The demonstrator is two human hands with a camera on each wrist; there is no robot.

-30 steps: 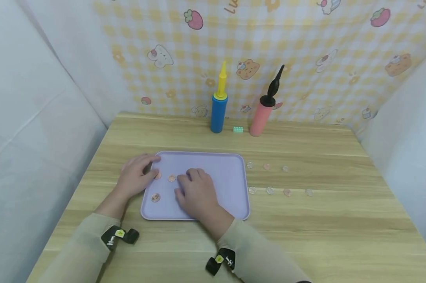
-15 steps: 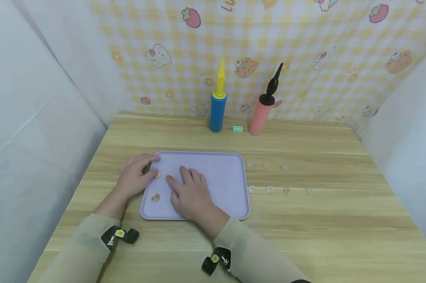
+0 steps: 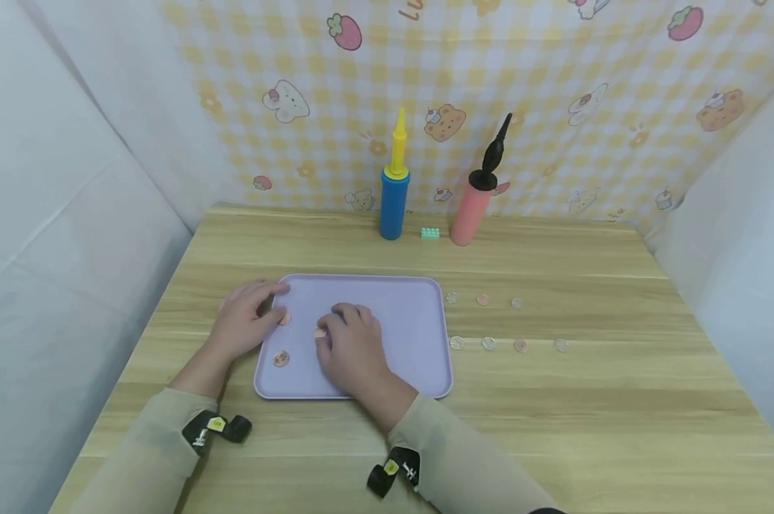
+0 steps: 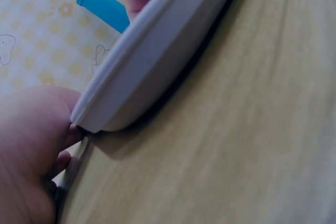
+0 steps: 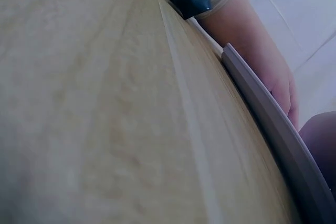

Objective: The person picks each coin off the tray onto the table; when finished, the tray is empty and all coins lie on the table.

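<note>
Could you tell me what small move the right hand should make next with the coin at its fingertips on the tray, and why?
Probably lift that coin clear of the purple tray. The right hand has its fingers curled over it, seemingly pinching it, while the left hand steadies the tray's left edge. Two more coins remain on the tray.

blue pump: upright at 12 o'clock, yellow nozzle, back of table
pink pump: just right of it, black nozzle, leaning a bit
green brick: tiny, btwn the 2 pumps
loose coins: two rows at 3 o'clock, on bare wood
backdrop: yellow check w/ bears, strawberries
side walls: plain white
</note>
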